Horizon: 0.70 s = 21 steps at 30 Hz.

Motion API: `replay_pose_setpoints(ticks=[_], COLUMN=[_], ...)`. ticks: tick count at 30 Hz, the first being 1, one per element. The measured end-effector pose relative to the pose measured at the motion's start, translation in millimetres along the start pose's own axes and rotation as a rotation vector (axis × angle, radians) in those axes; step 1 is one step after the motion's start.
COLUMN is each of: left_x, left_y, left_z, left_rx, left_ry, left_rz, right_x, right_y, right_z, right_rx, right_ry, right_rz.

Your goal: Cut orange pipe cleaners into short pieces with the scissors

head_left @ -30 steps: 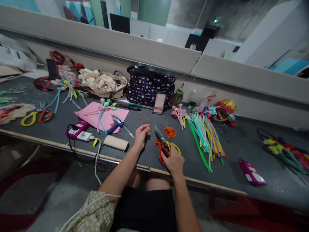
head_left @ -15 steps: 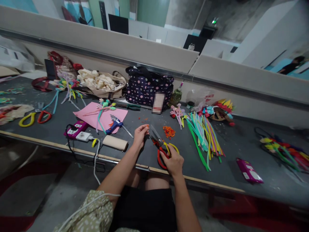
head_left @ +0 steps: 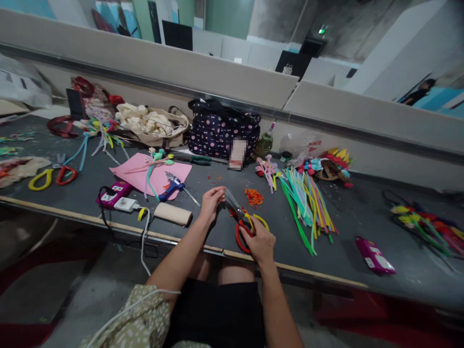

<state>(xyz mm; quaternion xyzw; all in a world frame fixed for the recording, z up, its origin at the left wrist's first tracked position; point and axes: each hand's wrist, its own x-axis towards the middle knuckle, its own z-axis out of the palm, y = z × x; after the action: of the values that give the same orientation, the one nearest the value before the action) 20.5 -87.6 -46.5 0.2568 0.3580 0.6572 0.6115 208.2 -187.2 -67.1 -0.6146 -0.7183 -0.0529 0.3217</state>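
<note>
My right hand (head_left: pixel 261 239) grips scissors (head_left: pixel 243 218) with one red and one yellow handle loop. Their blades point up and left, toward my left fingertips. My left hand (head_left: pixel 213 203) is closed in a pinch at the blade tips, on a small orange piece that its fingers now mostly cover. Just right of the blades lies a heap of short orange snippets (head_left: pixel 253 197). More orange scraps lie under and beside the scissors, partly hidden by them. A few tiny crumbs (head_left: pixel 214 179) are scattered beyond my left hand.
A glue gun (head_left: pixel 173 186) rests on pink paper (head_left: pixel 136 169), left. Near the front edge are a beige roll (head_left: pixel 173 214) and a purple power strip (head_left: pixel 115 194) with cables. Pipe cleaners (head_left: pixel 308 203) lie right. A dotted bag (head_left: pixel 223 128) stands behind. Second scissors (head_left: pixel 54 176) lie far left.
The scissor blades have come together from a wider gap near my left fingertips. The orange bit at those fingertips shows less now. Both hands stay in nearly the same place.
</note>
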Motion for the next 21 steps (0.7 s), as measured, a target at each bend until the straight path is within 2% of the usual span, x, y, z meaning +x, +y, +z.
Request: replay_pose_setpoints(ticks=[6,21], left_x=[1.2,4.0], left_y=[0.8,-2.7], left_z=[-1.2,-3.9], left_rx=[-0.040,-0.050], left_ry=[0.022,0.020], left_rz=[-0.039,-0.022], right_x=[-0.9,-0.4], right_y=[1.0,-1.4], right_z=[1.1,-2.9], right_rx=[0.005,0.028], right_ry=[0.000,0.031], right_rz=[0.003,0.003])
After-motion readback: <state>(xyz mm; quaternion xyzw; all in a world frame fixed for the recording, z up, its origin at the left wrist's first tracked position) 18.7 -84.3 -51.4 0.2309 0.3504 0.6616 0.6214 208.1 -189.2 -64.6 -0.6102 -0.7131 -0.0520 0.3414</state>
